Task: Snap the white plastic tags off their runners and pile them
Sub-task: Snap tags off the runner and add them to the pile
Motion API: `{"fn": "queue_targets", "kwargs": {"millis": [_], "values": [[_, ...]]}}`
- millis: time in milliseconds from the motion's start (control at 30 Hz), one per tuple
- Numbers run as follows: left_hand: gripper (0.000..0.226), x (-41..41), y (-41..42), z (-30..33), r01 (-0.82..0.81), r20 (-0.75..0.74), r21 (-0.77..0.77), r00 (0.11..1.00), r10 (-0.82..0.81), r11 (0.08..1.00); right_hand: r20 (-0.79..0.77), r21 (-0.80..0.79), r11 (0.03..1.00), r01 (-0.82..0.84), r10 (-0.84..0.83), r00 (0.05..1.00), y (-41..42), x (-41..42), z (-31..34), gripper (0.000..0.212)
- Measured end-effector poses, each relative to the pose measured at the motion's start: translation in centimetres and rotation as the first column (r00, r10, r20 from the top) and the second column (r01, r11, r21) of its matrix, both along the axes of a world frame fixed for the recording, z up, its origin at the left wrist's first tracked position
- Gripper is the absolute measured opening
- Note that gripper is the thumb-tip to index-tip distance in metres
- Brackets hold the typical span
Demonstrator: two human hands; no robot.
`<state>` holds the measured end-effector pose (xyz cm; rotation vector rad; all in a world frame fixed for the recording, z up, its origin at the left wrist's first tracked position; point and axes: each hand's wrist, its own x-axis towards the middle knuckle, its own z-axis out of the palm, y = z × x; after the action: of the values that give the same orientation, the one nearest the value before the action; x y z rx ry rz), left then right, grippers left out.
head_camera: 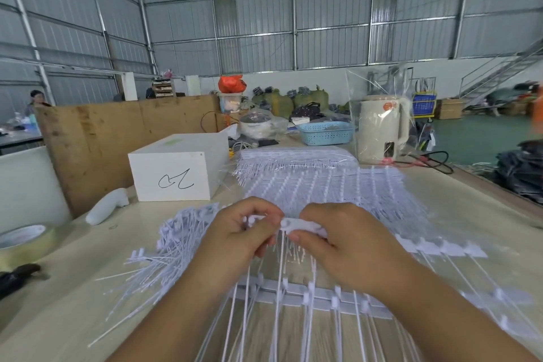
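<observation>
Both hands meet over the middle of the table on one strip of white plastic tags (pixel 305 226). My left hand (pixel 241 239) pinches the strip's left end, and my right hand (pixel 332 244) grips its flat heads beside it. The tags' thin tails hang down to a white runner (pixel 320 298) lying across the table below my wrists. A loose pile of snapped-off tags (pixel 176 247) lies to the left of my left hand. A large stack of tag sheets on runners (pixel 317 182) lies behind my hands.
A white box (pixel 176 173) with a scribble stands at back left, a white handle-shaped tool (pixel 107 210) beside it. Tape roll (pixel 23 241) and a black object (pixel 17 275) sit at the left edge. A kettle (pixel 382 129), blue basket (pixel 326 132) and cables lie behind.
</observation>
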<state>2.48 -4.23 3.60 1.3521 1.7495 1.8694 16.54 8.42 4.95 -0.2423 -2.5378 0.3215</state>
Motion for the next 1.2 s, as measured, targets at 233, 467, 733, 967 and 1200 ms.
{"fn": "queue_targets", "kwargs": {"millis": [233, 467, 733, 967, 1200], "values": [[0.025, 0.7, 0.5, 0.1, -0.064, 0.138, 0.058, 0.989, 0.056, 0.996, -0.094, 0.033, 0.996, 0.088, -0.084, 0.992, -0.7, -0.4, -0.2, 0.026], [0.012, 2.5, 1.4, 0.3, -0.100, 0.619, 0.273, 0.780, -0.095, 0.957, -0.366, 0.169, 0.965, 0.200, -0.127, 0.922, -2.5, -1.1, -0.5, 0.025], [0.012, -1.4, 0.7, -0.1, -0.222, 0.862, 0.191, 0.504, -0.055, 0.956, -0.501, 0.171, 0.965, 0.200, -0.089, 0.861, -2.5, -0.1, 0.7, 0.032], [0.006, 1.0, 0.1, 1.0, 0.063, 0.328, 0.003, 0.943, -0.060, 0.998, -0.059, 0.064, 0.997, 0.051, -0.047, 0.997, -2.2, -0.4, 0.1, 0.035], [0.016, 1.3, -0.3, 1.3, 0.172, 0.218, 0.014, 0.961, -0.171, 0.985, -0.071, 0.056, 0.997, 0.049, -0.045, 0.996, -2.1, -0.4, 0.0, 0.030]]}}
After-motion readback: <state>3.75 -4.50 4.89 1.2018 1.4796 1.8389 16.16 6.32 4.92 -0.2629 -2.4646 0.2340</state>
